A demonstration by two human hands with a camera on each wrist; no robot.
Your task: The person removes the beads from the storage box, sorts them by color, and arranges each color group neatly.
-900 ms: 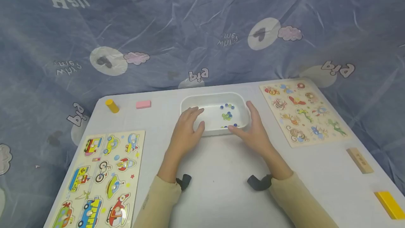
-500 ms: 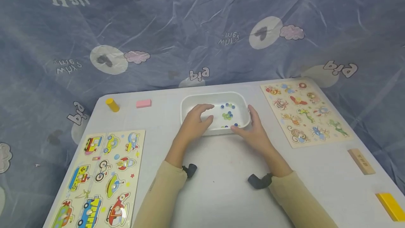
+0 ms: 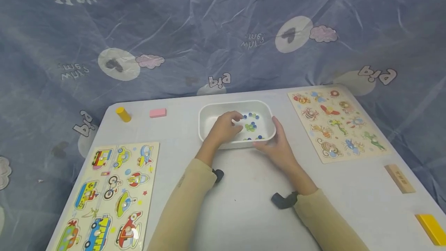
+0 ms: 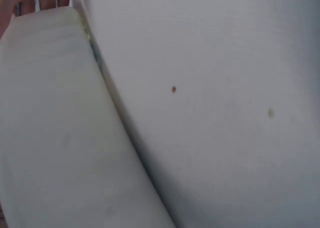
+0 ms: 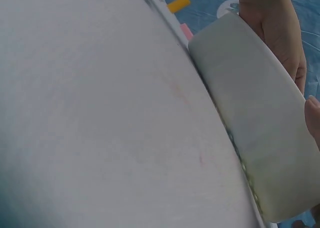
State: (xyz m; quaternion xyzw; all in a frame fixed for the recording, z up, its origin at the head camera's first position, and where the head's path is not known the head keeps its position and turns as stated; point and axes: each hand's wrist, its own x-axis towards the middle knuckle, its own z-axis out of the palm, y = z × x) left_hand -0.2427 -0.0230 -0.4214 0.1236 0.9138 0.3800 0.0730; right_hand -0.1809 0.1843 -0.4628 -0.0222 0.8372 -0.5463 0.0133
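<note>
A white plastic box stands on the table, with several small blue and green marbles on its floor, mostly toward its right half. Over its inside is my left hand, fingers bent and thumb apart from them, just left of the marbles; I see nothing between them. My right hand holds the box's right end, thumb at the front rim and fingers along the outer side. In the right wrist view, the right thumb is at the box's wall. The left wrist view shows mostly the box's wall.
To the left lies a vehicle puzzle board; an insect puzzle board lies to the right. A yellow cylinder and a pink block are at the back left. A wooden block and a yellow block lie near the right edge.
My left hand has moved right, from the box's left front corner to over its inside beside the marbles, its fingers bending more. The right hand has come closer around the right end.
</note>
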